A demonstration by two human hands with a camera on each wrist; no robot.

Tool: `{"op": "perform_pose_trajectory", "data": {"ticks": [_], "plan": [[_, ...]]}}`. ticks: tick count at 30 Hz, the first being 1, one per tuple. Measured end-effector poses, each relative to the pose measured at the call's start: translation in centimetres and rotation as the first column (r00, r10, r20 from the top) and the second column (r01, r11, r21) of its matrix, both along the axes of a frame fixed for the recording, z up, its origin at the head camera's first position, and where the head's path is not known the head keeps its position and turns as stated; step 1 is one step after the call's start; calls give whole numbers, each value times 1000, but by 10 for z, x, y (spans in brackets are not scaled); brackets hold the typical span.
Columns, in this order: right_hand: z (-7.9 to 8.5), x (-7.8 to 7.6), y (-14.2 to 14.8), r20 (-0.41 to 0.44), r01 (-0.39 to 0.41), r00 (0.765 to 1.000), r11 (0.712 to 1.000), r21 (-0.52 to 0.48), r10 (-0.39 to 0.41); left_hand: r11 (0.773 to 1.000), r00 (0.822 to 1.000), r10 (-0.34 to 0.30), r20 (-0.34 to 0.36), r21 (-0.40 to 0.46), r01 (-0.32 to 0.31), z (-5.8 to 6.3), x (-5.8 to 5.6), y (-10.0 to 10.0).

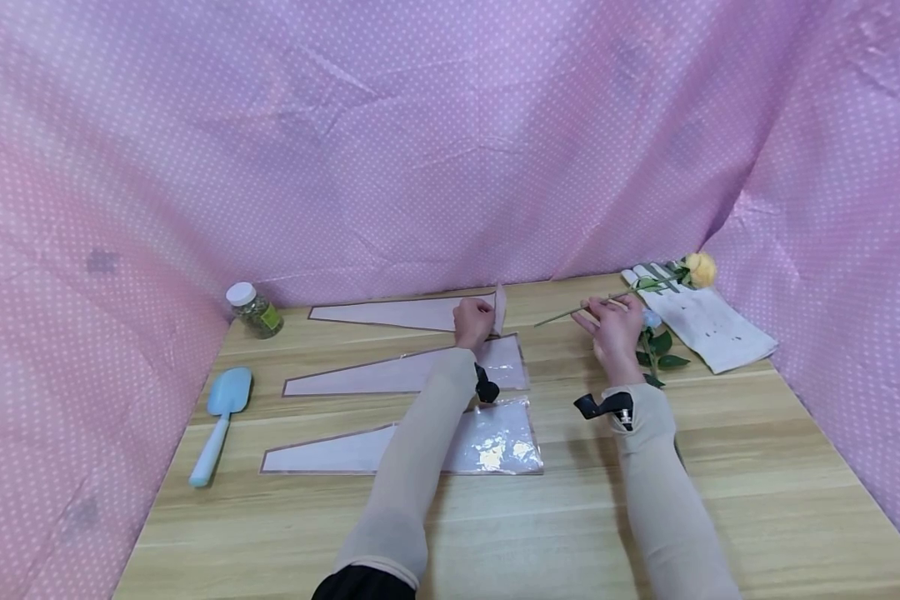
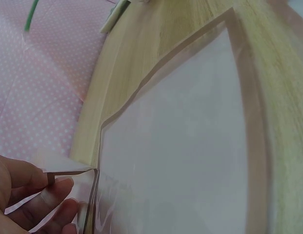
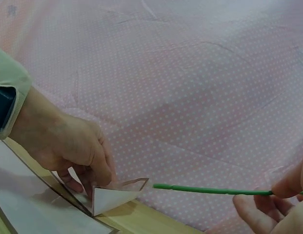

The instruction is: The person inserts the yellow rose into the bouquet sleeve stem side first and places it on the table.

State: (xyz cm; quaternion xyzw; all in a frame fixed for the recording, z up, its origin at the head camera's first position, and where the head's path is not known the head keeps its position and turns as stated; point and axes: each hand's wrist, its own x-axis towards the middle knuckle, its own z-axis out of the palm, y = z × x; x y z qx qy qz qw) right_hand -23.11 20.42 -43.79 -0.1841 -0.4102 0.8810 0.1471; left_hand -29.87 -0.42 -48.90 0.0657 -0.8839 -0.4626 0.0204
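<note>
Yellow rose (image 1: 701,270): R hand (image 1: 617,329) is pinching its stem (image 3: 210,190) btwn fingers & thumb, tip pointing twd far sleeve (image 1: 390,313); L hand (image 1: 474,322) is pinching that sleeve's lifted end (image 3: 112,201); bloom's showing by white cloth (image 1: 708,325); prob. best to be keeping stem level, lifted end steady, grip light

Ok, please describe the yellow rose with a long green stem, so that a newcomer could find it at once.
At the far right of the pale wooden table lies a white cloth with dark stripes. Near that cloth's far end is the yellow rose, its long green stem pinched in the right hand. It is yellow, unlike the pale blue flower nearby.
</note>
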Motion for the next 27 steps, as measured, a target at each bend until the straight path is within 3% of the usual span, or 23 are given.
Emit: {"op": "perform_pose_trajectory", "data": {"ticks": [5, 14, 27], "plan": [[-9, -13, -8, -3, 82, 997, 997, 16, -82, 1000, 1000, -6, -13, -11, 6, -1, 0, 0], [-13, -31, -25, -7, 141, 990, 989, 40, -141, 1000, 1000, 5, 10, -5, -5, 1, 0, 1], [-18, -48, -53, -24, 87, 996, 979, 182, -84, 1000, 1000, -3, -29, -12, 3, 3, 4, 1]]}}
